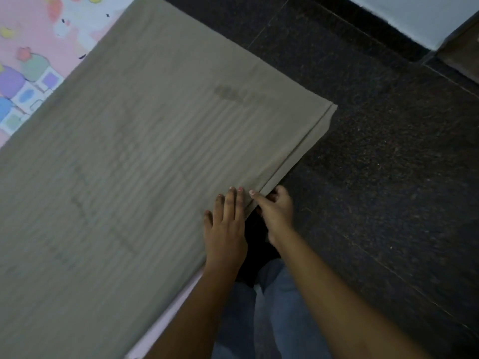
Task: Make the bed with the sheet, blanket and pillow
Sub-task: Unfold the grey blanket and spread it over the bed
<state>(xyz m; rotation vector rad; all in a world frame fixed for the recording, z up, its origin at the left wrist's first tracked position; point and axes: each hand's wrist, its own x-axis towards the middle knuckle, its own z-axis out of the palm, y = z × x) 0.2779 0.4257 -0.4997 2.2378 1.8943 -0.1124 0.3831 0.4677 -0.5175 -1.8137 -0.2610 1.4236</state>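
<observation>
A grey-brown blanket (134, 156) with faint stripes lies spread flat over the bed and fills most of the view. Its folded edge (308, 141) runs along the bed's right side and ends at a corner. My left hand (225, 229) lies flat on the blanket near that edge, fingers stretched out. My right hand (274, 211) pinches the blanket's edge right beside the left hand, thumb on top and fingers curled under. A pink patterned sheet (33, 47) shows at the upper left beyond the blanket. No pillow is in view.
Dark speckled floor tiles (388, 177) lie to the right of the bed. A pale wall base (420, 16) and a brown wooden piece (464, 55) stand at the upper right. My legs in blue jeans (261, 314) are right against the bed's side.
</observation>
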